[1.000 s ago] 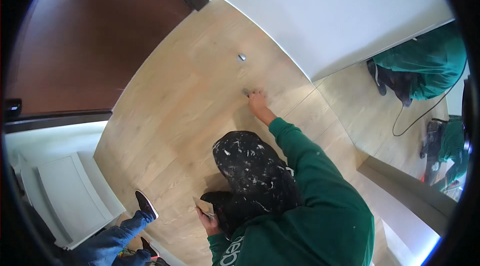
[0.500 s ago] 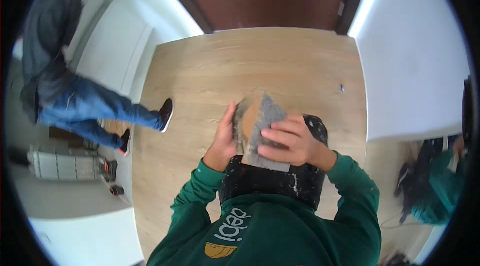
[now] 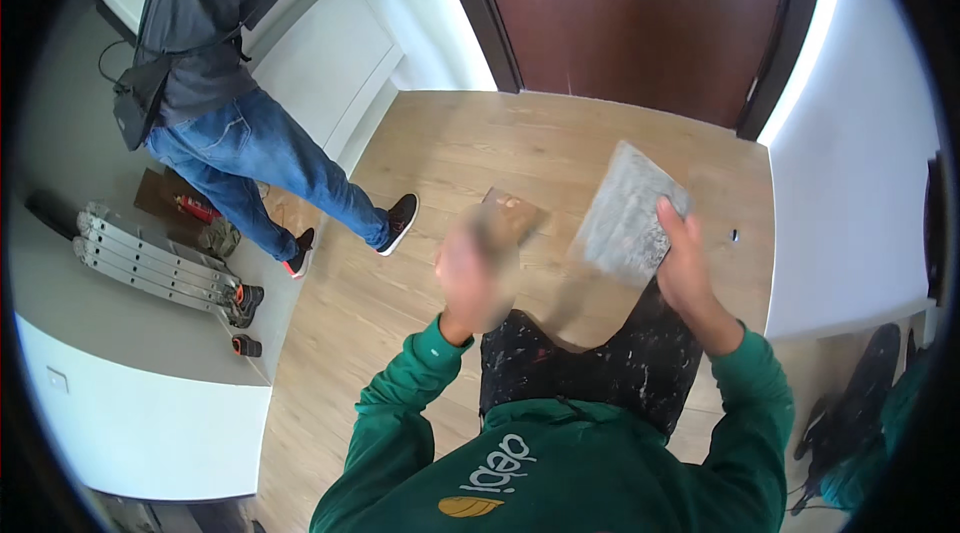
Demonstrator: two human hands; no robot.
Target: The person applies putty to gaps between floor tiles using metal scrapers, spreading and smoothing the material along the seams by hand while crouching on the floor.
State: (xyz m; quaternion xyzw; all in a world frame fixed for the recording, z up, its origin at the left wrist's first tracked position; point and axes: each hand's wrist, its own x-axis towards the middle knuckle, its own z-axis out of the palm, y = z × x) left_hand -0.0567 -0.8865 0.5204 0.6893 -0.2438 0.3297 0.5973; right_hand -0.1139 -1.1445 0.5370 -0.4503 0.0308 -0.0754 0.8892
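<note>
Above the pale wood-plank floor [image 3: 420,158], the right hand [image 3: 685,258] grips a grey, mottled rectangular sheet [image 3: 625,208] by its right side; the left hand [image 3: 468,278] (blurred, its grip unclear) is at a brown, flat, angular piece [image 3: 516,215]. Pinching near the edges would leave the faces clear.

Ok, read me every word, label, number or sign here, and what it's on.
Green sweatshirt: white lettering beside a yellow emblem; I won't copy it.
Red item near the ladder: any label is too small to read.
Gray plate in the right hand: no text visible.
Brown piece by the left hand: too blurred to tell.
</note>
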